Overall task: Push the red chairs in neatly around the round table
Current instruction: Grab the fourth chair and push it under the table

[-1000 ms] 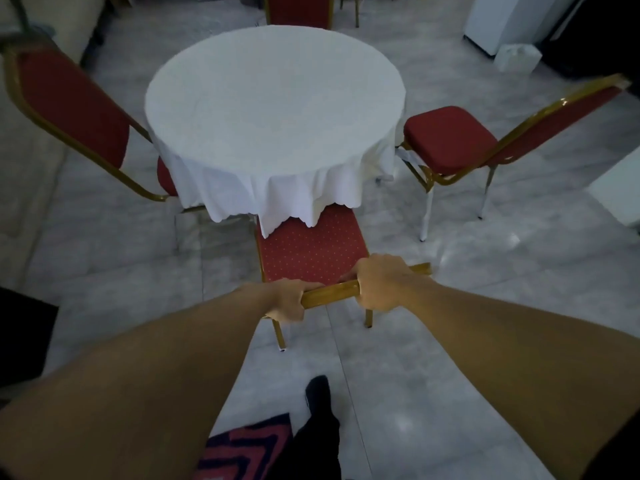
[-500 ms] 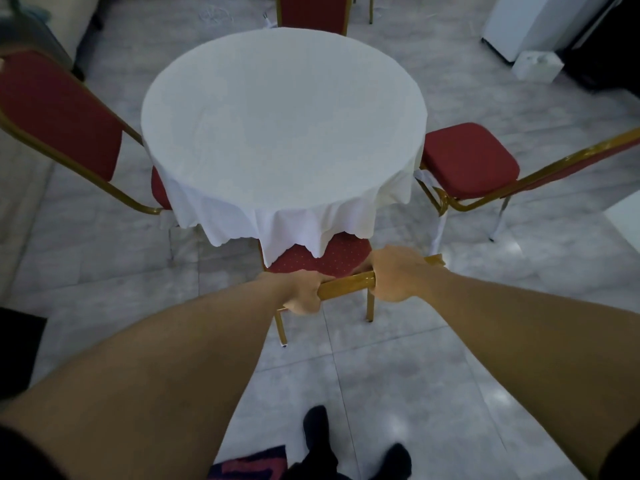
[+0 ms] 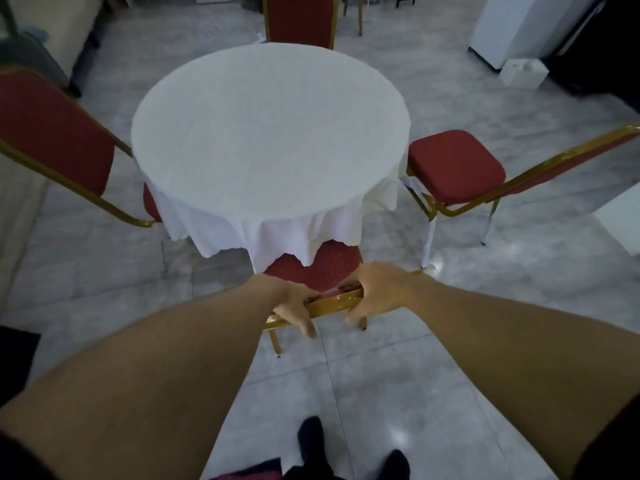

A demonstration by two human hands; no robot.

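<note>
A round table (image 3: 270, 133) under a white cloth stands in the middle of the room. The near red chair (image 3: 329, 268) has its seat mostly under the cloth's hem. My left hand (image 3: 294, 304) and my right hand (image 3: 377, 292) rest on its gold top rail (image 3: 332, 303), fingers spread and thumbs off the rail. A left red chair (image 3: 52, 133) sits angled, its seat partly under the table. The right red chair (image 3: 457, 164) stands out from the table with its whole seat showing. A far red chair (image 3: 299, 19) stands close behind the table.
Grey tiled floor surrounds the table. A white cabinet (image 3: 502, 26) and a small white box (image 3: 523, 72) stand at the back right. A white block (image 3: 620, 223) lies at the right edge. My dark-socked feet (image 3: 310, 441) stand behind the near chair.
The near chair slid forward until its seat went under the tablecloth. Both hands went from tight fists on the rail to loose, spread fingers.
</note>
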